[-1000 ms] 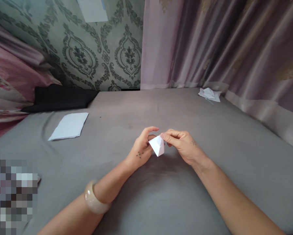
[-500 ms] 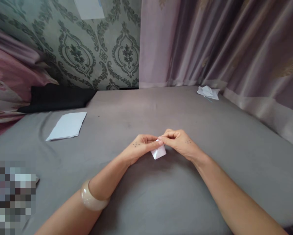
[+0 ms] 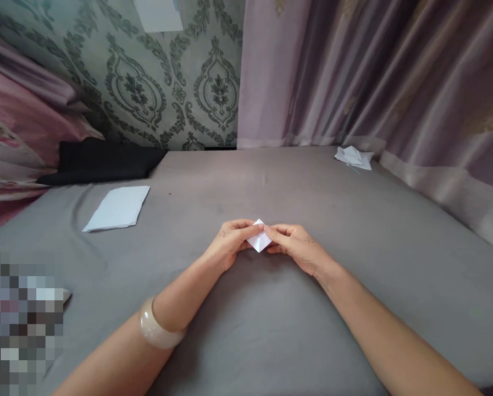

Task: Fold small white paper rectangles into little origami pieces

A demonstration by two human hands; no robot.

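A small white folded paper (image 3: 259, 243) shows as a diamond with creases, held up above the grey cloth surface between both hands. My left hand (image 3: 233, 240) grips its left side, the thumb lying across the front and the fingers behind. From the right, my right hand (image 3: 292, 243) pinches the paper too, its thumb tip close to the left thumb near the middle. The fingers behind the paper are partly hidden. A pale bangle (image 3: 158, 325) circles my left forearm.
A stack of white paper sheets (image 3: 118, 208) lies at the left on the grey cloth (image 3: 213, 181). Behind it is a black cloth (image 3: 106, 160). Several folded white papers (image 3: 353, 157) rest at the far right beside the curtain (image 3: 312, 71). A blurred-out patch covers the lower left.
The paper has turned from a tilted, partly raised shape to a flatter diamond facing me. My left thumb has come down onto its front, and both thumbs now meet near its middle.
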